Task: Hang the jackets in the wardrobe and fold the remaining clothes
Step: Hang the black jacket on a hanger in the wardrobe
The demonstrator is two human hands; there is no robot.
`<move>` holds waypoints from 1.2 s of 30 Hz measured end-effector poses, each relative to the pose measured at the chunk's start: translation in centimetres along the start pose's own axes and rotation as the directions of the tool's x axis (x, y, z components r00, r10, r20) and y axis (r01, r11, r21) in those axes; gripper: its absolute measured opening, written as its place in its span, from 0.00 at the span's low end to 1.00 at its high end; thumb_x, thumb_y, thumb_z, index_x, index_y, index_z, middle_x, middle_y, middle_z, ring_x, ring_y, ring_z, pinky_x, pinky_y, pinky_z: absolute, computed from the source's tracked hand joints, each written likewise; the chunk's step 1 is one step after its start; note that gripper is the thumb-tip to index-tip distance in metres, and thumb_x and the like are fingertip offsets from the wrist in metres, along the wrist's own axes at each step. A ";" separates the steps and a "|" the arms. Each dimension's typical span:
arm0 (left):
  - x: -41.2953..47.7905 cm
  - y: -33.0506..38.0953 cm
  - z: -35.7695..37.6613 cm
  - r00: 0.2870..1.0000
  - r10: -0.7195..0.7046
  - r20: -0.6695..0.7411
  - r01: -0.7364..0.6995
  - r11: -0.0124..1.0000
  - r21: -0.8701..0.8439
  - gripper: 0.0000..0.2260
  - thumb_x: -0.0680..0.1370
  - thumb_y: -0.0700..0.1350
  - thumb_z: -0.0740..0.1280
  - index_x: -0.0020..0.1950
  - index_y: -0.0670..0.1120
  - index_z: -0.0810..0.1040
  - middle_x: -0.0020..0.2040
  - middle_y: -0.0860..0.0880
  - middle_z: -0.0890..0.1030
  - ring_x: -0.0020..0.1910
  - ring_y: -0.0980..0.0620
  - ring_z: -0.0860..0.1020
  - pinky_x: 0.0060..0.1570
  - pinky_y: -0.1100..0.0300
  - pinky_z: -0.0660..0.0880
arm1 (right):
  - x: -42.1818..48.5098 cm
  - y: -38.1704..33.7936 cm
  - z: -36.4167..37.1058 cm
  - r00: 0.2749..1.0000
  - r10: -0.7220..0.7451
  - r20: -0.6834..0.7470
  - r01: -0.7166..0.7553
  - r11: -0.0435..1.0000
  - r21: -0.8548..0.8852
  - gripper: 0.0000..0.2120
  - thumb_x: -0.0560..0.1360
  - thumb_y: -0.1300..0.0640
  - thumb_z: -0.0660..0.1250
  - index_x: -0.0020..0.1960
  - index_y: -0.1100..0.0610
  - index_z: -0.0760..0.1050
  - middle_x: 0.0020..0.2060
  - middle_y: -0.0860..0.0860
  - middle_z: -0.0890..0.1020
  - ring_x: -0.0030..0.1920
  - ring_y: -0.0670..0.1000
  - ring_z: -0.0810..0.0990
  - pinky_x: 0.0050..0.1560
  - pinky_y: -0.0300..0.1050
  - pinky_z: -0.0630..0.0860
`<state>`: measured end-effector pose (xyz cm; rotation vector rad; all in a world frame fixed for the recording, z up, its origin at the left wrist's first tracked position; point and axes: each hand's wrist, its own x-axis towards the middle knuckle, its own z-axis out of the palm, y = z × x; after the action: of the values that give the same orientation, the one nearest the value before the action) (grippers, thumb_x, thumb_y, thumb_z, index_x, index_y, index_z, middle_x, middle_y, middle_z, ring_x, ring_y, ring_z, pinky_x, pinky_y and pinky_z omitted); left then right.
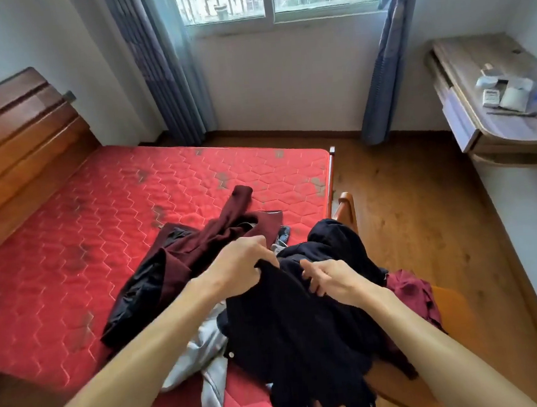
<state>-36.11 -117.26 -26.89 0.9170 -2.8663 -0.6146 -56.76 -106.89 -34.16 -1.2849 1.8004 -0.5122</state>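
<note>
Far left, the wooden headboard (14, 133) stands at the head of the bed, and the red quilted mattress (95, 223) spreads out from it, its cover blotched with grey smudges. Moving in, one maroon jacket (184, 258) lies crumpled near the mattress's right edge, black lining turned out and one sleeve flung toward the far edge. At the near edge a pale grey garment (204, 346) pokes out from under the pile, partly hidden by the left forearm. Here is the left hand (243, 269), fingers curled tight and pinching the top edge of a black garment (297, 336), which hangs down over the mattress's near right corner. Just beside it, the right hand (334, 281) hooks its fingers into the same black cloth, so both hands grip one piece, a little apart. Behind them more dark cloth (334, 240) is heaped up; whether it belongs to the same piece I cannot tell. It leans against a wooden chair (346, 205) that touches the bed's right edge, and a second maroon garment (412, 291) spills over the seat. Beyond, two blue-grey curtains (166, 66) frame the window (270, 0). On the right, across the wooden floor (404, 192), a desk (479, 129) against the wall carries a few small white boxes (506, 93), too small to read.
</note>
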 end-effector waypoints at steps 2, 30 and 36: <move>-0.8 -0.7 -4.1 0.990 0.040 -0.135 -0.045 0.999 -0.030 0.20 0.65 0.24 0.61 0.38 0.47 0.84 0.41 0.57 0.73 0.42 0.58 0.74 0.45 0.59 0.72 | 1.2 -1.5 -0.3 0.991 -0.078 -0.110 0.077 0.997 -0.014 0.16 0.81 0.42 0.61 0.54 0.54 0.79 0.45 0.50 0.84 0.47 0.53 0.82 0.58 0.53 0.77; -13.2 -13.2 -21.1 0.755 -0.649 -0.092 0.397 0.565 -0.723 0.29 0.78 0.61 0.67 0.74 0.48 0.67 0.64 0.41 0.79 0.60 0.44 0.80 0.63 0.43 0.76 | -1.5 -38.5 -5.6 0.515 -0.626 -0.585 0.835 0.522 0.177 0.21 0.73 0.73 0.62 0.44 0.48 0.83 0.34 0.38 0.84 0.38 0.34 0.80 0.40 0.30 0.75; -11.1 -12.3 -20.9 0.896 -0.436 0.080 0.059 -0.060 -0.996 0.58 0.61 0.83 0.59 0.81 0.47 0.56 0.78 0.36 0.62 0.75 0.36 0.64 0.74 0.37 0.59 | -3.1 -41.2 -7.5 0.585 -0.633 -0.507 0.809 0.411 0.420 0.20 0.78 0.70 0.62 0.44 0.45 0.80 0.32 0.37 0.84 0.35 0.34 0.81 0.35 0.28 0.75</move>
<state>-16.54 -127.41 -11.93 0.9837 -1.1204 -1.9902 -39.26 -121.14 1.20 -1.4990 0.9515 -1.7160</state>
